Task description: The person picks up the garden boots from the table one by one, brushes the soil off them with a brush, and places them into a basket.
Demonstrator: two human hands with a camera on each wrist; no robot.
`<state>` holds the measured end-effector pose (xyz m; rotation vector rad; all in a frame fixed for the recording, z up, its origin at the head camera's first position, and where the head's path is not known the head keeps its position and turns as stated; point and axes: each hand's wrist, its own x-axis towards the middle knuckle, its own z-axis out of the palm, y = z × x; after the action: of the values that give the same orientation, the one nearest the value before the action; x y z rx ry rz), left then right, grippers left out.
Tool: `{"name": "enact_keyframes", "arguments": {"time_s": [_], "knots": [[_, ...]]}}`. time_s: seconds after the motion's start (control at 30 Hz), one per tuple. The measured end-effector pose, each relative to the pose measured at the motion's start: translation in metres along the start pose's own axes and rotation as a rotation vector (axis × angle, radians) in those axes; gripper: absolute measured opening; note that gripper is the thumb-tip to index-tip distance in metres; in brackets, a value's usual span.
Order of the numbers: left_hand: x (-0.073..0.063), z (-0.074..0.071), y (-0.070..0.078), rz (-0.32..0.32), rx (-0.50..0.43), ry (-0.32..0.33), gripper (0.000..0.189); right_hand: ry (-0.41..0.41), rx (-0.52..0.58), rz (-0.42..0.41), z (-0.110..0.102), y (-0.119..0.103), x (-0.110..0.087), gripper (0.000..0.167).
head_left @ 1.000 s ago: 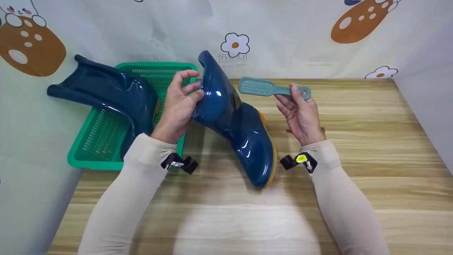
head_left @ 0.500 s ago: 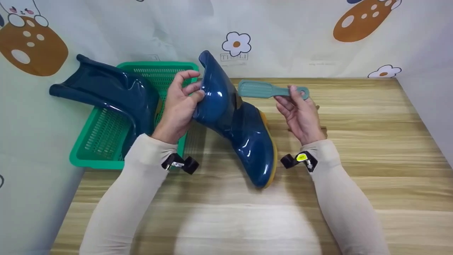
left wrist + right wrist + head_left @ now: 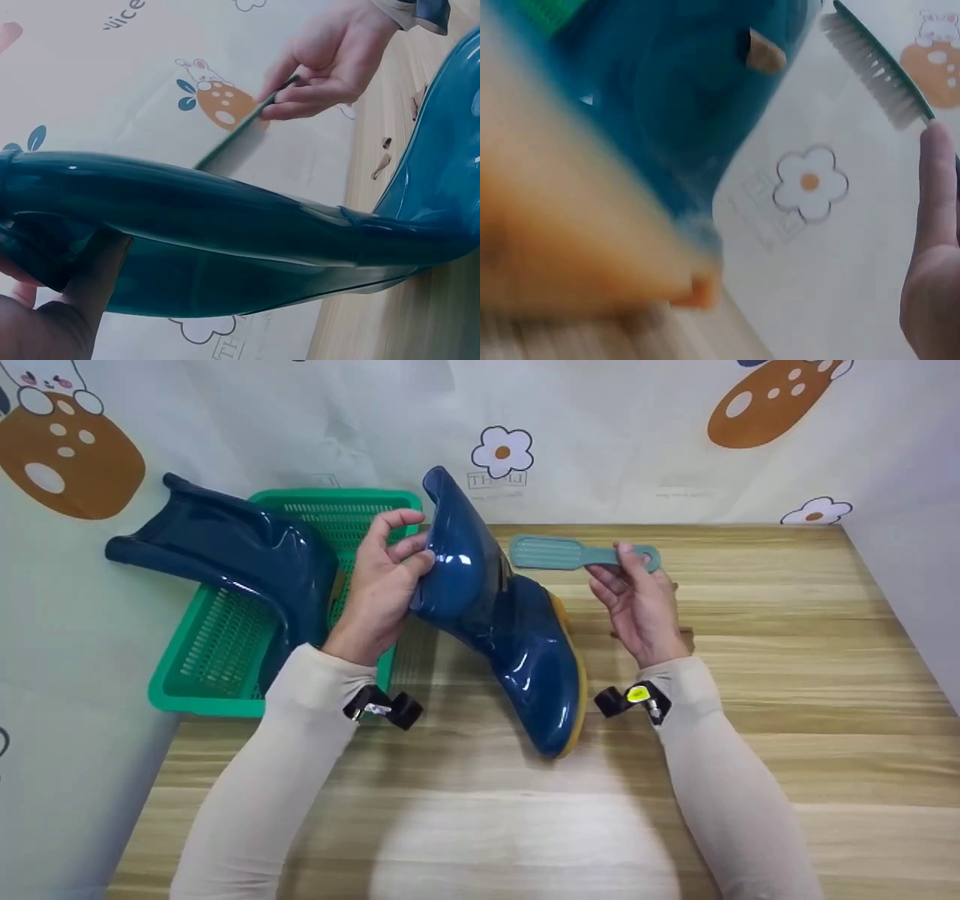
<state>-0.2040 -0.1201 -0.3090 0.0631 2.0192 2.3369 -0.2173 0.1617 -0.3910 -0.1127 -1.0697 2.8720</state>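
Note:
A glossy blue rain boot (image 3: 536,660) with a yellow sole stands tilted at mid-table, its toe toward me. My left hand (image 3: 382,585) pinches the top rim of its shaft between thumb and fingers. To the right of the shaft, my right hand (image 3: 641,604) grips the handle of a green brush (image 3: 547,553). White bristles (image 3: 874,67) show on the brush's underside in the right wrist view. The brush head is close to the boot but apart from it. A small brown scrap (image 3: 766,54) sticks to the shaft, on the side facing the brush.
At the left stands a green basket (image 3: 202,707) with a second blue boot (image 3: 240,544) lying in it, the shaft jutting over the rim. Brown scraps (image 3: 382,163) lie on the wooden table (image 3: 810,720) behind my right hand. A patterned sheet covers the walls.
The brush has shifted slightly left, then back right, and its face has tilted a little. The left hand and the boot keep their place.

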Motion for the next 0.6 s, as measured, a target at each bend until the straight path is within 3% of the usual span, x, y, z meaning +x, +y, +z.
{"name": "enact_keyframes", "arguments": {"time_s": [0.13, 0.23, 0.37, 0.5, 0.6], "knots": [[0.0, 0.0, 0.0, -0.003, 0.001, 0.004, 0.034, -0.039, -0.141, 0.02, 0.001, 0.005, -0.001, 0.017], [-0.001, -0.002, 0.001, -0.003, -0.002, 0.009, 0.034, 0.034, -0.224, 0.002, -0.009, 0.002, -0.001, 0.017], [-0.003, -0.005, 0.001, 0.003, 0.001, 0.019, 0.036, 0.104, -0.134, -0.019, -0.017, -0.005, 0.0, 0.015], [-0.005, -0.005, 0.0, 0.003, 0.019, 0.02, 0.036, 0.035, -0.022, -0.013, -0.009, -0.003, -0.001, 0.015], [-0.006, -0.004, -0.001, 0.003, 0.025, 0.02, 0.036, -0.023, -0.075, 0.009, 0.0, 0.004, -0.003, 0.018]]}}
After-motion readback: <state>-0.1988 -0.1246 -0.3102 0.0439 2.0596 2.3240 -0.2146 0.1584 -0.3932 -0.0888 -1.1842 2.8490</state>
